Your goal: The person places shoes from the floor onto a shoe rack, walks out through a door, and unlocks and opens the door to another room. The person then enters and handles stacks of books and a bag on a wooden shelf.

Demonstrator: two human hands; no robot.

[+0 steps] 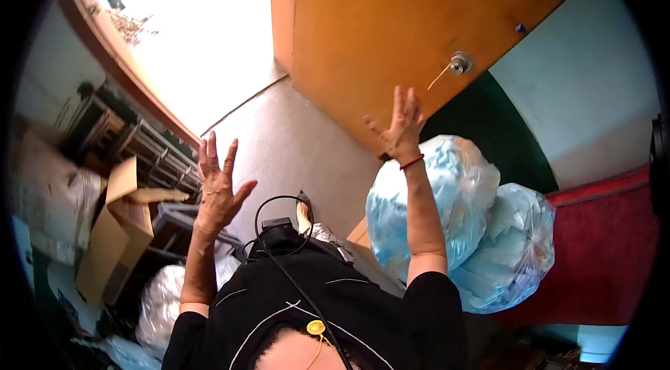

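Observation:
My left hand (218, 192) is raised over the grey floor, its fingers spread and nothing in it. To the right, my right hand (401, 129) is also held up with fingers apart and empty, a red band around its wrist. Behind the right forearm stands a large light-blue plastic bag (391, 209), stuffed full. A second full bag (513, 251) leans beside it. The wooden door (363, 28) stands open beyond my right hand, with a round metal knob (460, 63) and a string hanging from it.
A bright doorway (209, 42) opens at the upper left. An open cardboard box (115, 244) and metal racks (164, 153) line the left side, with a clear plastic bag (162, 304) below. A dark red surface (600, 251) lies at the right. A black cable crosses my chest.

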